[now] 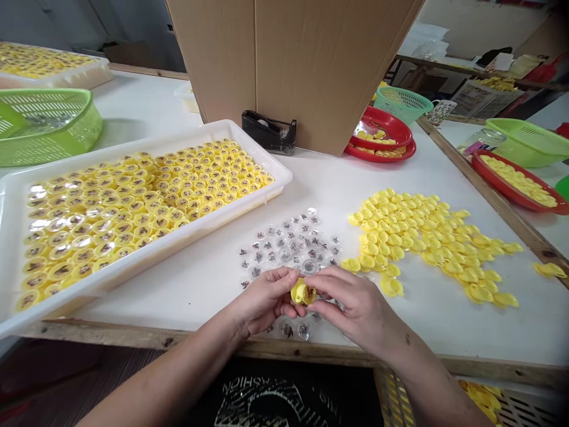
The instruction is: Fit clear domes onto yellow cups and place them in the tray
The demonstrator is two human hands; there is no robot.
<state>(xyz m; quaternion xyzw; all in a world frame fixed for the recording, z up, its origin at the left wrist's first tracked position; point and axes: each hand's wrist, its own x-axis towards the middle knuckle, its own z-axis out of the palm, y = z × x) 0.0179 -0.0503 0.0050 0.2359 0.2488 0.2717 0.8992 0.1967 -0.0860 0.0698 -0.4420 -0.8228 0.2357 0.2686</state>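
Observation:
Over the table's front edge, my left hand pinches a small round yellow plastic piece between thumb and fingers. My right hand is closed on the right side of the same piece, where a dark printed figure shows; whether a separate clear disc sits there I cannot tell. Behind and under both hands lie many clear discs with dark printed figures, some hidden by the hands. To the right spreads a pile of plain yellow pieces. A white tray at left holds rows of yellow pieces with printed faces.
A tall cardboard box stands at the back, with a black tape dispenser before it. Red plates with yellow pieces sit beside the box. Green baskets stand at left and right. A wooden strip edges the table.

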